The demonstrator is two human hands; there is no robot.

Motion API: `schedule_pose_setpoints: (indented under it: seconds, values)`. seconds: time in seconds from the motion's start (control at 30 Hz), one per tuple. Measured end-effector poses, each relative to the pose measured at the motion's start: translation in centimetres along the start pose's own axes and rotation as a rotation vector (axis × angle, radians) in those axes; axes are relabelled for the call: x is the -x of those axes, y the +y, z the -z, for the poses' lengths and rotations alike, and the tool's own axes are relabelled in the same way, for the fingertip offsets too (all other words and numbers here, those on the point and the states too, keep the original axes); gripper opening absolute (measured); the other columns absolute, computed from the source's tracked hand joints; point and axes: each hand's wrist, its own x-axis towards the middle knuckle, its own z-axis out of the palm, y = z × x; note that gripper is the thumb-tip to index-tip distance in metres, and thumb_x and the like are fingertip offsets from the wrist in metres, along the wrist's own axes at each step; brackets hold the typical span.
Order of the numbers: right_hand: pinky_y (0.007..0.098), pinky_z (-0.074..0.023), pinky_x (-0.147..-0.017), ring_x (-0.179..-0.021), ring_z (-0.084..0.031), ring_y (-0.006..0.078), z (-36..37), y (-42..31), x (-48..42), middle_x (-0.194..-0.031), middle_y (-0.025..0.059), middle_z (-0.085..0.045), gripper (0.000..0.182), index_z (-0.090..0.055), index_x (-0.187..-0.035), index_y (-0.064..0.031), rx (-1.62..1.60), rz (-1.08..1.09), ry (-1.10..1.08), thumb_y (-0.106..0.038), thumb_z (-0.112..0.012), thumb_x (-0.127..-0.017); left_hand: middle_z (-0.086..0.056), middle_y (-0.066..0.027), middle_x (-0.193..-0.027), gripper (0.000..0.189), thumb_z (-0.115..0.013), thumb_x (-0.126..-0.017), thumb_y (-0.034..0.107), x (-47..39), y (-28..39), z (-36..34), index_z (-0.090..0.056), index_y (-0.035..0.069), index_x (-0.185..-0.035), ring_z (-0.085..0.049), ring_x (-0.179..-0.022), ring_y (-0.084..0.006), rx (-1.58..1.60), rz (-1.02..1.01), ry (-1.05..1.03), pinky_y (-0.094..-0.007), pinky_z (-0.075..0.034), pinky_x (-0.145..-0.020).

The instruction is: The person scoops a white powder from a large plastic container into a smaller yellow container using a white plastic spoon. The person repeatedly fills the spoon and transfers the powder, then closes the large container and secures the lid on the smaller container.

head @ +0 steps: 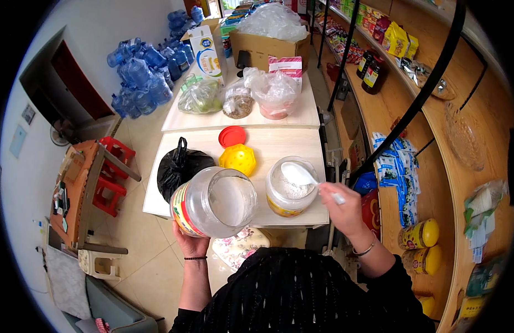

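Note:
My left hand point(190, 243) holds up a large clear plastic jar point(192, 204) from below, tilted with its mouth towards the right; whitish powder coats its inside. Between the fingers of my right hand point(342, 208) is the handle of a white spoon point(298, 173). The spoon's bowl is over the mouth of a second clear jar point(288, 206), which stands on the table with white powder in it. Behind the jars lie a yellow lid point(238, 160) and a red lid point(232, 137), close together.
A knotted black plastic bag point(169, 166) is on the white table point(278, 145) at the left. Farther back stand a bag of green produce point(201, 98), a bag of brown dry goods point(238, 104), a bagged pink tub point(278, 98) and a cardboard box point(265, 52). Wooden shelves point(431, 200) run along the right.

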Motion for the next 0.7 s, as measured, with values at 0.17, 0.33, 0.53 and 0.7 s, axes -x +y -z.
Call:
schedule_pose_setpoints:
  seconds: [0.17, 0.33, 0.53, 0.7]
  values:
    - [0.0355, -0.053, -0.067, -0.077, -0.064, 0.029, -0.1, 0.6, -0.4, -0.086, 0.0144, -0.065, 0.018, -0.067, -0.098, 0.0002, 0.242, 0.374, -0.246, -0.003, -0.07, -0.081, -0.048, -0.0078, -0.142, 0.071, -0.055, -0.087, 0.06, -0.2, -0.4, -0.9, -0.044, 0.017, -0.142, -0.045, -0.13, -0.0296, 0.02, 0.006, -0.021, -0.0496, -0.033, -0.111]
    - [0.0356, -0.0524, -0.065, -0.074, -0.064, 0.0281, 1.3, -0.6, -0.3, -0.085, 0.0138, -0.065, 0.017, -0.067, -0.097, 0.0003, 0.285, 0.425, -0.16, -0.001, -0.071, -0.08, -0.05, -0.0087, -0.141, 0.069, -0.055, -0.088, 0.057, -0.4, -0.4, -1.2, -0.045, 0.014, -0.14, -0.047, -0.129, -0.0299, 0.035, 0.004, -0.024, -0.0497, -0.032, -0.113]
    - [0.0266, -0.0497, -0.057, -0.065, -0.063, 0.015, 3.3, -2.6, 2.2, -0.083, 0.0128, -0.067, 0.014, -0.068, -0.097, 0.0027, -0.178, -0.008, 0.13, 0.004, -0.063, -0.084, -0.05, -0.0108, -0.14, 0.065, -0.049, -0.092, 0.055, -1.2, -0.8, -1.4, -0.045, 0.012, -0.14, -0.046, -0.129, -0.0299, 0.037, -0.046, -0.066, -0.0506, -0.031, -0.114]
    - [0.0275, -0.0529, -0.061, -0.072, -0.066, 0.0173, 2.6, -5.3, 0.9, -0.087, 0.014, -0.069, 0.017, -0.069, -0.103, 0.0001, -0.374, 0.11, -0.205, 0.0, -0.065, -0.086, -0.05, -0.0113, -0.14, 0.067, -0.047, -0.092, 0.056, -1.7, -0.8, -2.8, -0.043, 0.012, -0.142, -0.048, -0.128, -0.0312, 0.0, 0.014, -0.077, -0.0488, -0.034, -0.112]
